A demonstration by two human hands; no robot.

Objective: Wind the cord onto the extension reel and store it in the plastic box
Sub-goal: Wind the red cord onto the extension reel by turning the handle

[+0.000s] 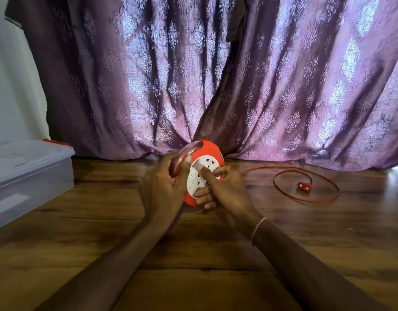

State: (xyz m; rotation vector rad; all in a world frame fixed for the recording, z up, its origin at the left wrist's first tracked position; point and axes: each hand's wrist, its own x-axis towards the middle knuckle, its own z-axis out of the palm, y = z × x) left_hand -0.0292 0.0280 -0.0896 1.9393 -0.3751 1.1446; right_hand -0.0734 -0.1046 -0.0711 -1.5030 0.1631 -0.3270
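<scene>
A round red extension reel (208, 149) with a white socket face stands on edge on the wooden floor, just in front of the curtain. My left hand (162, 187) grips its translucent red handle at the left rim. My right hand (225, 189) rests on the white face, with the index finger pressed into it and other fingers curled under the lower rim. A thin red cord (283, 191) runs from the reel to the right and lies in a loose loop on the floor. The red plug (303, 186) sits inside that loop. A clear plastic box (25, 176) with its lid on stands at the left.
A purple patterned curtain (216, 75) hangs across the back and bunches on the wooden floor (193, 254). A white wall (9, 86) rises behind the box.
</scene>
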